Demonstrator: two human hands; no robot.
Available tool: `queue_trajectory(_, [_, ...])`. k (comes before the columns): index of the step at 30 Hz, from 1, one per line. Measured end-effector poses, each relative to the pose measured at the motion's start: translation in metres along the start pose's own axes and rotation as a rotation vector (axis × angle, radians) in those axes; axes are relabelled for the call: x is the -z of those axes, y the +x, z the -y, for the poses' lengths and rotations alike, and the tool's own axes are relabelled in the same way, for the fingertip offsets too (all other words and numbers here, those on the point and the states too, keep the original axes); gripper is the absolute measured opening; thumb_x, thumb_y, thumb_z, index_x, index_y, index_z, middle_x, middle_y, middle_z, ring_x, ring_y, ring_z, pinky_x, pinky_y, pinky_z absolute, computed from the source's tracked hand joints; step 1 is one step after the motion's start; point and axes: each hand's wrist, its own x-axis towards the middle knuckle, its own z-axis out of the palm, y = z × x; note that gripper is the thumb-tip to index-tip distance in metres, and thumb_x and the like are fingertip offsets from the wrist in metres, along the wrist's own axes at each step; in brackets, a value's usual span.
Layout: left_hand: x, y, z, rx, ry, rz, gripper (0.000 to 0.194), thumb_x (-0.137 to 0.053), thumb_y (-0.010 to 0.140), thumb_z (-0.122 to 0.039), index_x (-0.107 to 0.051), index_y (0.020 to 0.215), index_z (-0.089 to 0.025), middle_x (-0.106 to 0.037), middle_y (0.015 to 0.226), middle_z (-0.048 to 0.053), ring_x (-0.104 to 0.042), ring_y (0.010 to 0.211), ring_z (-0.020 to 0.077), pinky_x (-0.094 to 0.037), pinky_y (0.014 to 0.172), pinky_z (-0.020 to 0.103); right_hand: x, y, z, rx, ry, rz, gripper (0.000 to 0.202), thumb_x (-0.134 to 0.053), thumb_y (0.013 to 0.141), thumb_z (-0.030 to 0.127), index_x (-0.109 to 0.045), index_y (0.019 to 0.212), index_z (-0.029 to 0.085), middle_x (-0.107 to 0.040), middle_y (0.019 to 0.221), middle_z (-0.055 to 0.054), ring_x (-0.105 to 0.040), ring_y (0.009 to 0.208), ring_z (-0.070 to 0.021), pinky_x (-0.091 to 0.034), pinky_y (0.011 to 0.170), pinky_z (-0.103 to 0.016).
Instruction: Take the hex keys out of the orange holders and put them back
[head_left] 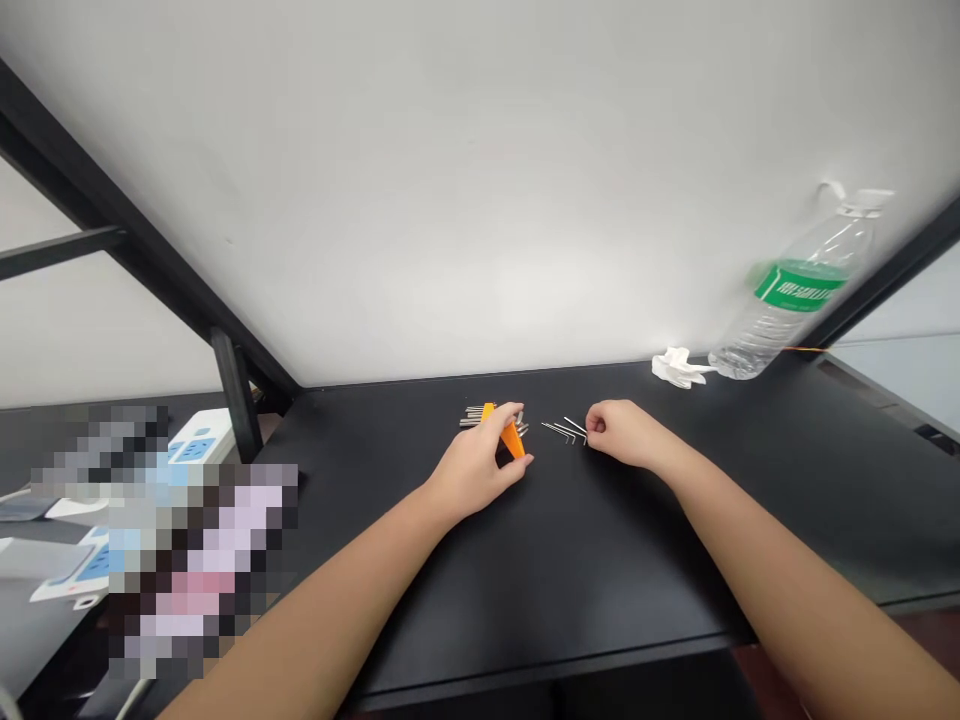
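Note:
An orange hex key holder [513,438] lies on the black desk, with several metal hex keys [473,415] sticking out of its left side. My left hand [480,460] spans it, thumb at its near end and fingers over its far end. To the right, several loose L-shaped hex keys [564,431] lie fanned out on the desk. The fingertips of my right hand [621,432] are pinched at the right end of this group, apparently on one hex key, whose end is hidden by the fingers.
A clear plastic bottle [795,290] with a green label leans by the wall at the back right. Crumpled white tissue [677,368] lies beside it. White power strips [199,440] and a pixelated patch are at the left, beyond a black metal frame [236,390].

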Motion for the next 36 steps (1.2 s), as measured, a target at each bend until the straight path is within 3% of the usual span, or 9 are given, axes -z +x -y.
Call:
queue_trajectory(5, [0.0, 0.0, 0.001, 0.013, -0.006, 0.017, 0.069, -0.07, 0.088, -0.037, -0.04, 0.149, -0.027, -0.067, 0.135, 0.01, -0.067, 0.122, 0.0264, -0.055, 0.101, 0.043, 0.005, -0.005, 0.001, -0.058, -0.231, 0.011, 0.013, -0.064, 0.073, 0.016, -0.054, 0.066, 0.02, -0.066, 0.08, -0.006, -0.057, 0.061, -0.0177, -0.033, 0.053, -0.029])
queue_trajectory(8, [0.0, 0.001, 0.002, 0.025, -0.012, 0.024, 0.07, -0.071, 0.088, -0.037, -0.04, 0.15, -0.028, -0.067, 0.134, 0.009, -0.067, 0.121, 0.0257, -0.055, 0.101, 0.042, 0.009, -0.009, -0.001, -0.03, -0.241, -0.018, 0.015, -0.062, 0.074, 0.013, -0.051, 0.067, 0.02, -0.064, 0.077, -0.005, -0.052, 0.058, -0.016, -0.031, 0.052, -0.029])
queue_trajectory(11, [0.0, 0.001, 0.002, 0.017, -0.021, 0.02, 0.071, -0.071, 0.087, -0.038, -0.04, 0.15, -0.028, -0.067, 0.134, 0.009, -0.068, 0.121, 0.0256, -0.055, 0.102, 0.042, 0.01, -0.012, 0.003, 0.171, -0.033, -0.079, 0.011, -0.058, 0.08, 0.01, -0.056, 0.078, 0.021, -0.062, 0.076, 0.0, -0.054, 0.063, -0.0145, -0.038, 0.057, -0.027])
queue_trajectory(14, [0.0, 0.001, 0.001, -0.004, -0.032, 0.014, 0.072, -0.072, 0.087, -0.036, -0.039, 0.151, -0.028, -0.067, 0.134, 0.009, -0.067, 0.121, 0.0252, -0.055, 0.102, 0.041, 0.006, -0.016, 0.014, 0.44, 0.168, -0.129, 0.015, -0.053, 0.09, 0.011, -0.064, 0.093, 0.021, -0.065, 0.089, -0.001, -0.058, 0.073, -0.0142, -0.045, 0.067, -0.027])
queue_trajectory(19, [0.001, 0.001, -0.002, -0.021, -0.005, 0.027, 0.072, -0.072, 0.087, -0.036, -0.04, 0.15, -0.026, -0.069, 0.131, 0.01, -0.07, 0.115, 0.0255, -0.056, 0.098, 0.042, -0.008, -0.02, 0.03, 0.668, 0.229, -0.18, 0.022, -0.051, 0.099, 0.014, -0.071, 0.1, 0.022, -0.065, 0.097, -0.005, -0.061, 0.083, -0.0163, -0.049, 0.074, -0.03])
queue_trajectory(27, [0.003, 0.001, -0.003, -0.03, 0.043, 0.03, 0.073, -0.073, 0.085, -0.036, -0.04, 0.15, -0.028, -0.071, 0.126, 0.007, -0.072, 0.103, 0.0231, -0.057, 0.09, 0.037, -0.013, -0.022, 0.031, 0.718, 0.201, -0.205, 0.026, -0.049, 0.101, 0.014, -0.073, 0.103, 0.023, -0.063, 0.098, -0.006, -0.06, 0.08, -0.0161, -0.05, 0.071, -0.031])
queue_trajectory(36, [0.005, 0.001, -0.011, -0.072, 0.15, 0.077, 0.064, -0.07, 0.088, -0.036, -0.044, 0.145, -0.026, -0.072, 0.113, 0.003, -0.071, 0.089, 0.0212, -0.056, 0.08, 0.034, -0.012, -0.031, 0.039, 0.731, 0.162, -0.142, 0.028, -0.049, 0.099, 0.011, -0.072, 0.11, 0.023, -0.062, 0.1, -0.006, -0.061, 0.083, -0.0164, -0.051, 0.074, -0.031])
